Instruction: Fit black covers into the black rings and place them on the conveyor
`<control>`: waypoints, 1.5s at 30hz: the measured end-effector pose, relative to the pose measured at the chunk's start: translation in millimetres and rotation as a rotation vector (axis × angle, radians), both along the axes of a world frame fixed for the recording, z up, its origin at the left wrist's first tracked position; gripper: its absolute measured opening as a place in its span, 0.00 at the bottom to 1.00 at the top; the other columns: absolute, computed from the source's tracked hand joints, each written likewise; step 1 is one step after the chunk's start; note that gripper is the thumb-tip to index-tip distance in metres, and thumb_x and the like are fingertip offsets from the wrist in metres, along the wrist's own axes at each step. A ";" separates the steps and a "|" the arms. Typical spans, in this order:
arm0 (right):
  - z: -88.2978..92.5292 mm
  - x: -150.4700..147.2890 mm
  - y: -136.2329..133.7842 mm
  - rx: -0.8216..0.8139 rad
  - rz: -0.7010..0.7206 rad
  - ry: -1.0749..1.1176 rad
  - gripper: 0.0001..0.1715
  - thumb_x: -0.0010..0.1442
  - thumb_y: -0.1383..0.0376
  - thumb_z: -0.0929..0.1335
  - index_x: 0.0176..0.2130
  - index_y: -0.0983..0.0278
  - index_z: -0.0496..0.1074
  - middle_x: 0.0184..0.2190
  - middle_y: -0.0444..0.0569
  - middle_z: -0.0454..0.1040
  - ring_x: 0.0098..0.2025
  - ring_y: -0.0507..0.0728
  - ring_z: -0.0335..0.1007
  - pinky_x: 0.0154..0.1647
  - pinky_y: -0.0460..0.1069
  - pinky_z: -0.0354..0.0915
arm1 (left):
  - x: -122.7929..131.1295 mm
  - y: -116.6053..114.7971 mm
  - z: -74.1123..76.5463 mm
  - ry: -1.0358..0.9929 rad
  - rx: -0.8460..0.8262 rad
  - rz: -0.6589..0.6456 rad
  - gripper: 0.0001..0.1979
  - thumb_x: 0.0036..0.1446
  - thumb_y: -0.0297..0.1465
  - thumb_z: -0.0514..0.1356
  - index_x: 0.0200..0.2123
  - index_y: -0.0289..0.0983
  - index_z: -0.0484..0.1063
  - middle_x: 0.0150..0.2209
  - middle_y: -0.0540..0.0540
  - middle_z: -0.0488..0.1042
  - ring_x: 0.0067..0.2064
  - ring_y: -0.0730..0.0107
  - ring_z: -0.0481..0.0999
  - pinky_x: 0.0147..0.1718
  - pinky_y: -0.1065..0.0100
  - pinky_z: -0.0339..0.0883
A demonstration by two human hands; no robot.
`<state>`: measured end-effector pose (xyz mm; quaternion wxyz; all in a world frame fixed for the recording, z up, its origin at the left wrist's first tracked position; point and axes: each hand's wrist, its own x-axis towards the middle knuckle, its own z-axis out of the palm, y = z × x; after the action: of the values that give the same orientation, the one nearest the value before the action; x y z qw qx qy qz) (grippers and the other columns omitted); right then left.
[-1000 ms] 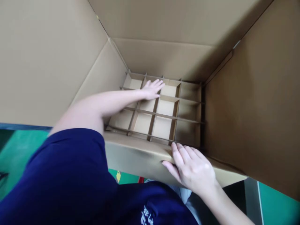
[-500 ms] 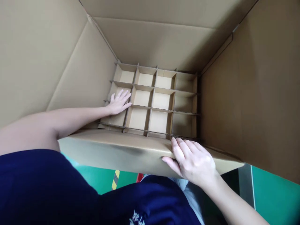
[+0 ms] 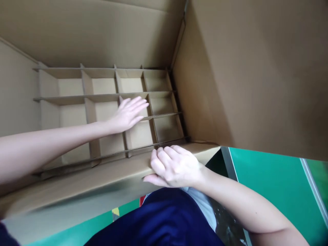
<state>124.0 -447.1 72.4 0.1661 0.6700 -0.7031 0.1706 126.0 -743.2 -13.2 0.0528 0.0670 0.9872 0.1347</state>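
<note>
I look down into a large open cardboard box (image 3: 251,68). A cardboard grid divider (image 3: 88,102) with several cells sits at its bottom. My left hand (image 3: 126,114) reaches inside, fingers stretched flat on the divider strips near the grid's middle, holding nothing. My right hand (image 3: 174,165) is curled over the box's near flap (image 3: 77,184), fingers on top and thumb underneath, gripping its edge.
The box's walls rise on all sides, with a tall flap at the right. A green floor (image 3: 269,171) shows beyond the box at lower right. My dark blue clothing (image 3: 164,222) fills the bottom of the view.
My left hand slid from the grid's left column rightward to its middle. The view swung left and closer to the box. My right hand kept its grip on the near flap.
</note>
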 end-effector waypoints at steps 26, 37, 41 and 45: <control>-9.9 -0.9 -5.6 0.012 0.017 -0.007 0.39 0.77 0.43 0.51 0.43 0.71 0.71 0.33 0.55 0.73 0.32 0.57 0.70 0.29 0.51 0.60 | -103.2 114.4 -42.9 -0.269 -0.235 -0.143 0.25 0.56 0.14 0.51 0.57 0.27 0.66 0.47 0.30 0.77 0.57 0.44 0.73 0.51 0.57 0.71; -8.8 -2.5 -5.9 -0.107 -0.030 0.078 0.41 0.76 0.43 0.52 0.42 0.71 0.74 0.32 0.55 0.74 0.31 0.56 0.69 0.30 0.50 0.63 | -112.3 106.3 -46.5 -0.292 -0.178 -0.156 0.16 0.73 0.35 0.46 0.53 0.36 0.69 0.47 0.37 0.79 0.59 0.49 0.74 0.51 0.57 0.74; -6.8 -5.4 -6.1 -0.098 -0.006 0.093 0.42 0.76 0.43 0.52 0.42 0.73 0.75 0.33 0.58 0.75 0.31 0.56 0.71 0.29 0.49 0.64 | -121.5 105.1 -44.1 -0.354 -0.168 -0.156 0.20 0.74 0.38 0.43 0.57 0.37 0.68 0.49 0.36 0.79 0.57 0.48 0.76 0.48 0.57 0.74; -5.7 -7.2 -7.6 -0.161 -0.009 0.100 0.41 0.76 0.43 0.55 0.40 0.74 0.76 0.31 0.57 0.75 0.29 0.55 0.72 0.28 0.48 0.64 | -127.8 107.1 -36.0 -0.397 -0.183 -0.159 0.19 0.72 0.37 0.45 0.57 0.38 0.69 0.49 0.36 0.80 0.51 0.47 0.80 0.44 0.57 0.74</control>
<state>116.8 -454.8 66.8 0.2550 0.6588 -0.6811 0.1922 -1.8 -636.1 -49.2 0.2620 0.1115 0.9573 0.0505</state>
